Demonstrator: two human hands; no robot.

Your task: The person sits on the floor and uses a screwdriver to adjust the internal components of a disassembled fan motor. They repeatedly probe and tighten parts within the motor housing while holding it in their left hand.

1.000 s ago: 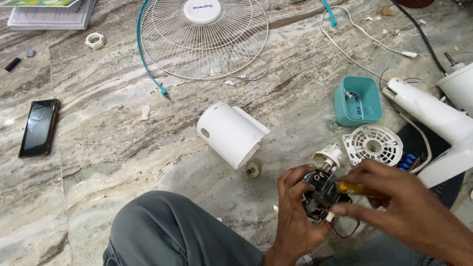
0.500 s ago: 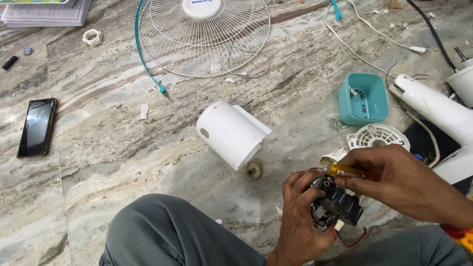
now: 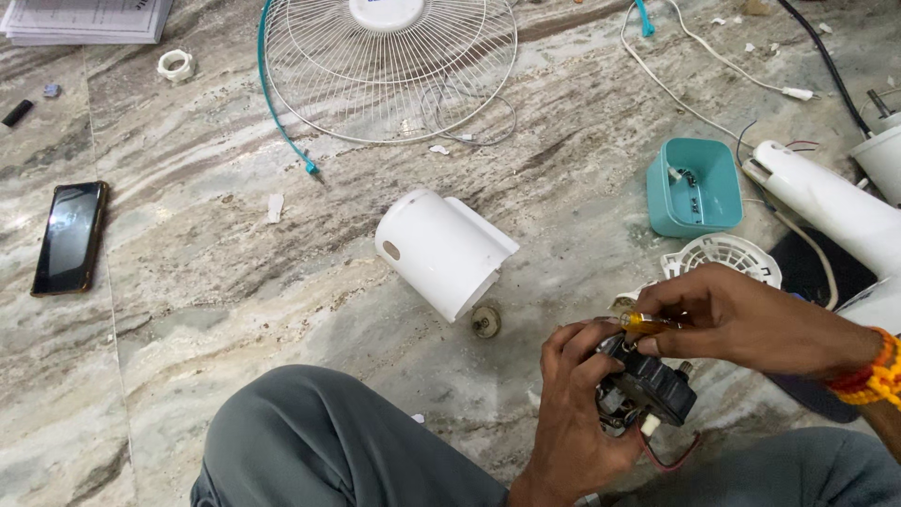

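Observation:
My left hand [image 3: 574, 406] grips a small black fan motor [image 3: 649, 390] with red wire trailing below it, held low in the view above my lap. My right hand [image 3: 741, 317] pinches a yellow-handled screwdriver [image 3: 648, 323] whose tip rests on top of the motor. A white cylindrical motor cover [image 3: 443, 250] lies on its side on the marble floor just left of my hands, with a small round metal part [image 3: 485, 322] beside it. Partly hidden behind my right hand is a white vented cap [image 3: 727, 254].
A white fan guard [image 3: 389, 66] with teal trim lies at the top. A teal plastic box [image 3: 694, 186], a white fan stand [image 3: 831, 205] and cables sit at right. A phone [image 3: 70, 237] lies at left; papers [image 3: 89, 19] top left. My grey-trousered knee [image 3: 319, 441] fills the bottom.
Both hands shifted slightly lower and right with the motor. The screwdriver stays on the motor top while my right hand turns over it.

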